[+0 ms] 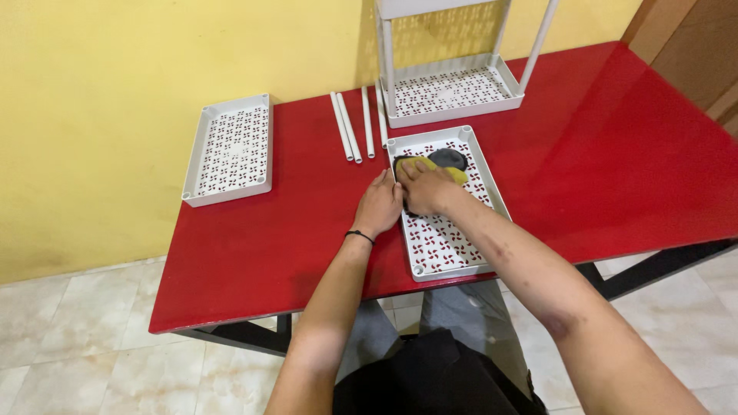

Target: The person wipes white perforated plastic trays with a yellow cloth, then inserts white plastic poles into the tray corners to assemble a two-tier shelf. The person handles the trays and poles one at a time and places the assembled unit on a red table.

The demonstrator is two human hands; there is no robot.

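Roughly midway, by my read. Far left, spare tray (230, 149) lies flat on the red table (292, 246), untouched. Next, four white tubes (353, 126) lie loose side by side, not fitted to anything. Left hand (378, 206) is palm down, fingers flat, holding nothing, braced on the table against the near tray's (446, 238) left rim; black band on wrist. Right hand (424, 187) reaches across into that tray, fingers curled down, pressing a yellow-and-black cloth (446, 163) at the tray's far end. Only the far end looks covered; the near end shows no cloth. Behind, the rack (453, 88) stands partly built, one shelf on posts.
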